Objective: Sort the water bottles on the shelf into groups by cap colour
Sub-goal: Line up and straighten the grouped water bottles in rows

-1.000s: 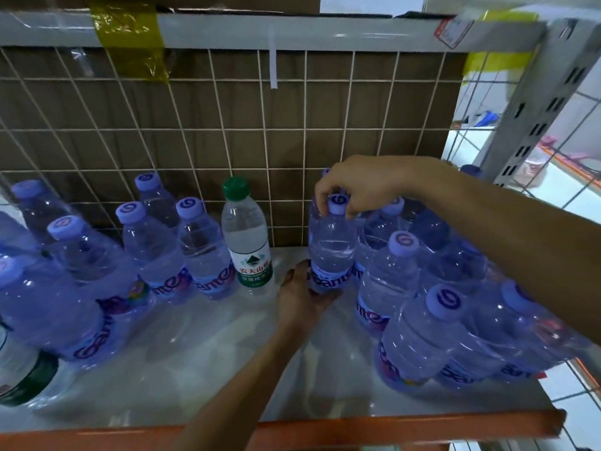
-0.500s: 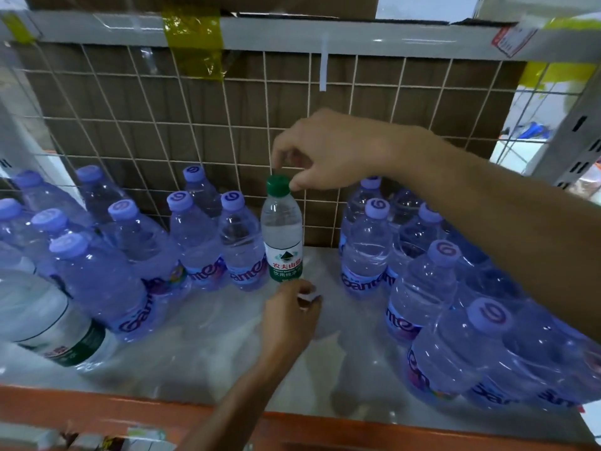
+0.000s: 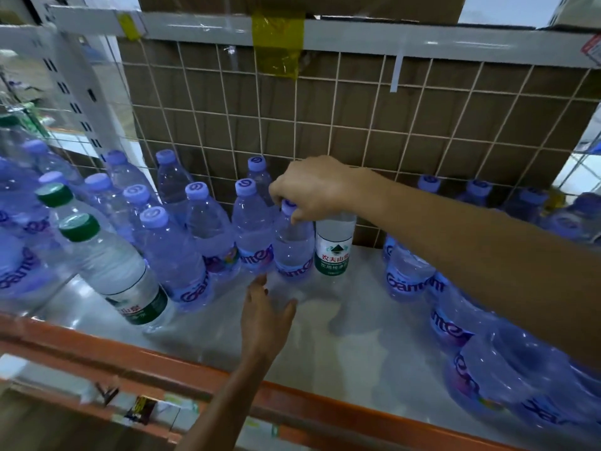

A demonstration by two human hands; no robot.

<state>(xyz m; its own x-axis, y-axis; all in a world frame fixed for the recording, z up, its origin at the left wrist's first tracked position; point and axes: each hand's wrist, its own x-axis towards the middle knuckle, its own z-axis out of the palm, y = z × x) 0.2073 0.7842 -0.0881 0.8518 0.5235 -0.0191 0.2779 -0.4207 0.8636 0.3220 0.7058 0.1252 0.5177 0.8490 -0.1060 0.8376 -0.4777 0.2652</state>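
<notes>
My right hand [image 3: 313,190] reaches in from the right, its fingers curled round the purple cap of a purple-cap bottle [image 3: 292,252] standing mid-shelf. A green-label bottle [image 3: 335,249] stands right beside it, touching; my hand hides its cap. My left hand [image 3: 266,315] hovers low just in front of these two, fingers straight and empty. Two green-cap bottles [image 3: 107,265] stand at the front left among several purple-cap bottles [image 3: 175,255]. More purple-cap bottles [image 3: 455,323] crowd the right side.
The shelf board [image 3: 357,340] is pale and glossy, with an orange front rail [image 3: 312,408]. A wire grid over brown cardboard [image 3: 357,131] closes the back. A grey beam with yellow tape [image 3: 278,30] runs overhead. A perforated upright [image 3: 74,92] stands at the left.
My right hand left the green cap and shifted to the purple cap of the bottle just left of it. My left hand's fingers have straightened. The view has swung left.
</notes>
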